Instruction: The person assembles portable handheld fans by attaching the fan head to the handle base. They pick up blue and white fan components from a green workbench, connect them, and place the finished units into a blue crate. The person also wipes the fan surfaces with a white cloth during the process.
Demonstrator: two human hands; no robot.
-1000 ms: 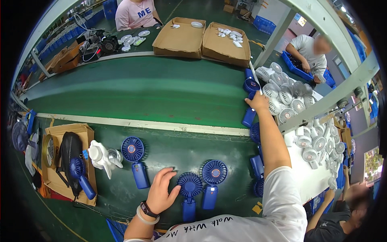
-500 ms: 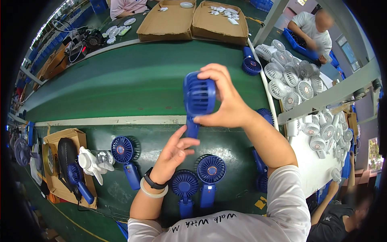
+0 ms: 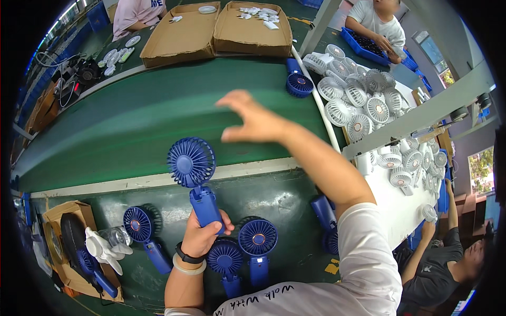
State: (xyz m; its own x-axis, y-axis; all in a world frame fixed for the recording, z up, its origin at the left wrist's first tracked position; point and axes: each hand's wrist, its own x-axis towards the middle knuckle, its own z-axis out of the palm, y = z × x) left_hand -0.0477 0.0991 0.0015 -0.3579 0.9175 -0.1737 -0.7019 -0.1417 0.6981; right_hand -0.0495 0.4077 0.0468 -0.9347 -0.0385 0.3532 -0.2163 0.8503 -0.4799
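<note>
A blue handheld fan [image 3: 192,163] stands nearly upright in my left hand [image 3: 203,233], its round slatted head above and the handle in my closed fingers. My right hand [image 3: 252,120] is raised over the green belt [image 3: 132,121], fingers spread and holding nothing. Below my left hand two more blue fans, one [image 3: 258,238] and another [image 3: 225,257], lie side by side on the dark green table [image 3: 295,210]. To the left of my wrist lies a further blue fan [image 3: 138,225].
A cardboard box [image 3: 108,274] at the left holds a dark case and a blue fan. Beside it sit a white propeller-like piece [image 3: 104,248] and a clear jar. Many white fans [image 3: 358,95] pile up at right by a metal post. Co-workers sit around.
The blue fan has passed from my right hand to my left, moving left and down. My right hand has let go and opened. The whole view has shifted slightly.
</note>
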